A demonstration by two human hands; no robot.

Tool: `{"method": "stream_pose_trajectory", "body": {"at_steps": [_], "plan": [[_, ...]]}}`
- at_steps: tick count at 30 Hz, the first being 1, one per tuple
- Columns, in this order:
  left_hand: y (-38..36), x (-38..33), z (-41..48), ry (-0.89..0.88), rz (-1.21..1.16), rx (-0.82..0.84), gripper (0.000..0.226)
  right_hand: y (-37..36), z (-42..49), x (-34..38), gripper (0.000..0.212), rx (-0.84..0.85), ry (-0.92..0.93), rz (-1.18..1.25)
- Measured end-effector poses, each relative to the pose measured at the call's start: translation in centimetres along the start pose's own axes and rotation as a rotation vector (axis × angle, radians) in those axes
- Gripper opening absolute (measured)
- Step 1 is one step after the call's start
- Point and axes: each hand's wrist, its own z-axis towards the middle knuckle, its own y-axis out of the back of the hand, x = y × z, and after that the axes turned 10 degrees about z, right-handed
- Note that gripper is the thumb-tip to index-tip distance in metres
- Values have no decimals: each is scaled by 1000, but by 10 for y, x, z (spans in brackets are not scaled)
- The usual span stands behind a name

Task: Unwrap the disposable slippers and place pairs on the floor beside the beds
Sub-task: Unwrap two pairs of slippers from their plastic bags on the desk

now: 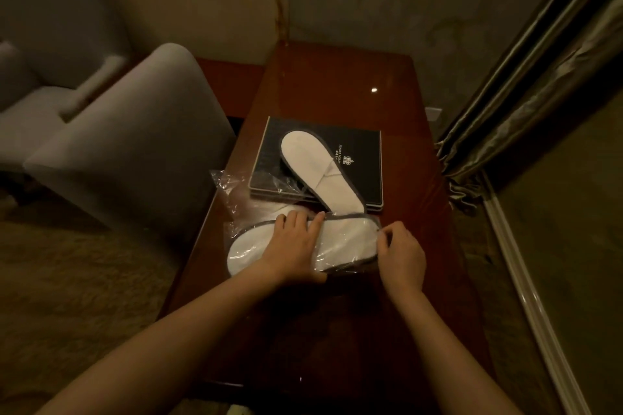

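Note:
A white disposable slipper with grey trim, still in clear plastic wrap (344,242), lies crosswise on the dark wooden table (337,84). My left hand (293,246) lies flat on its middle, pressing it down. My right hand (399,253) pinches the plastic at the slipper's right end. An unwrapped white slipper (317,168) lies slantwise on a black folder (362,162) just behind. Another white slipper edge (269,212) shows under my left hand's fingers. An empty clear wrapper (229,192) lies at the table's left edge.
A grey upholstered chair (121,145) stands close to the table's left side, another grey seat (47,50) behind it. Curtains (526,94) hang at the right, over a pale baseboard (526,280). Carpet (84,280) covers the floor at left.

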Motion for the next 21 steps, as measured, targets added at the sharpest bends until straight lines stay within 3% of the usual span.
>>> {"method": "stream_pose_trajectory", "body": {"at_steps": [2, 4, 6, 7, 10, 15, 17, 21], "plan": [[7, 7, -4, 23, -39, -28, 116, 7, 10, 6, 8, -100, -65, 202], [13, 17, -10, 48, -115, -40, 118, 16, 23, 10, 9, -188, -245, 511], [18, 24, -17, 72, -199, -64, 118, 24, 34, 8, 11, -140, -392, 703], [19, 27, -20, 77, -212, -82, 117, 27, 37, 6, 11, -57, -406, 668], [21, 31, -30, 82, -196, -125, 117, 32, 36, 4, 13, 115, -301, 471], [30, 34, -42, 85, -204, -160, 114, 47, 27, 33, 14, -71, 179, 254], [34, 34, -45, 89, -206, -180, 114, 48, 25, 46, 11, 68, 307, 273], [36, 39, -55, 104, -250, -191, 113, 50, 26, 61, 19, 340, 237, 412]]}}
